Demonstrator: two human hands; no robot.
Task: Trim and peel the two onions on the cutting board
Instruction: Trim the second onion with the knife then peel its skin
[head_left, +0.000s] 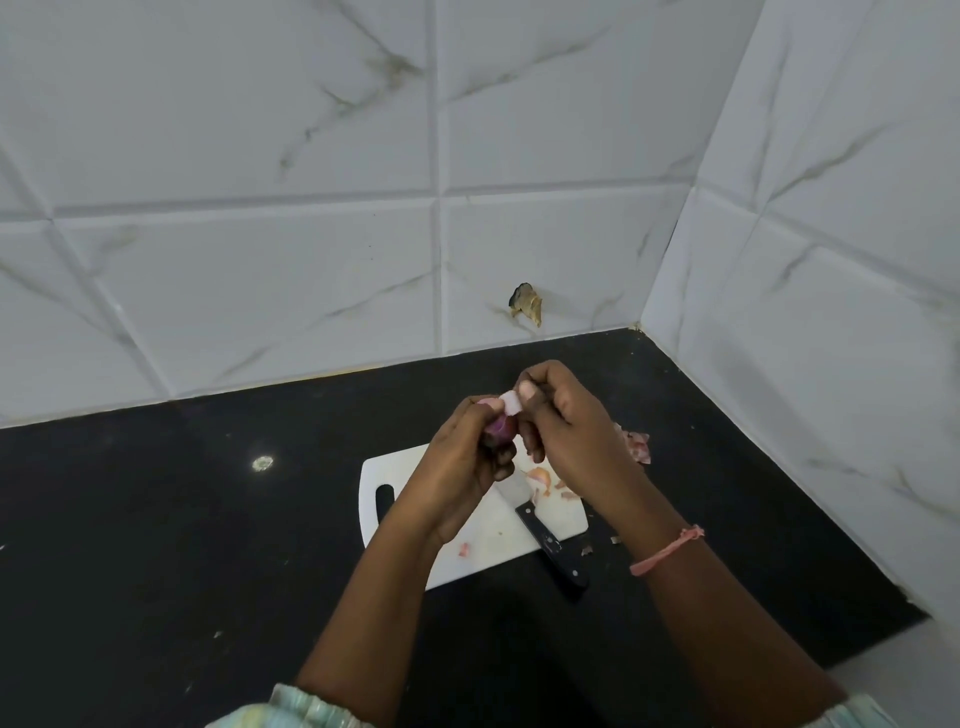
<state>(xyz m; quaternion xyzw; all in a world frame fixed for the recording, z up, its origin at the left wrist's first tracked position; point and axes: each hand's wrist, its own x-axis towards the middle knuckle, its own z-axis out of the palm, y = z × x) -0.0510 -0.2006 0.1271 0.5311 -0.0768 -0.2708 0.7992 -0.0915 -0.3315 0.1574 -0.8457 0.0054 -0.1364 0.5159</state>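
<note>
My left hand (462, 457) grips a small purple onion (500, 427) above the far end of the white cutting board (387, 470). My right hand (563, 415) pinches a pale strip of onion skin (510, 402) that still hangs on the onion's top. A black-handled knife (550, 545) lies on the board under my hands, its handle reaching over the near edge. Loose pink peel scraps (540, 475) lie on the board. No second onion shows; my hands hide part of the board.
A heap of onion skins (636, 447) lies on the black countertop (208, 519) to the right of my right hand. White tiled walls (311, 234) meet in a corner at the back right. The countertop's right edge runs close to the board.
</note>
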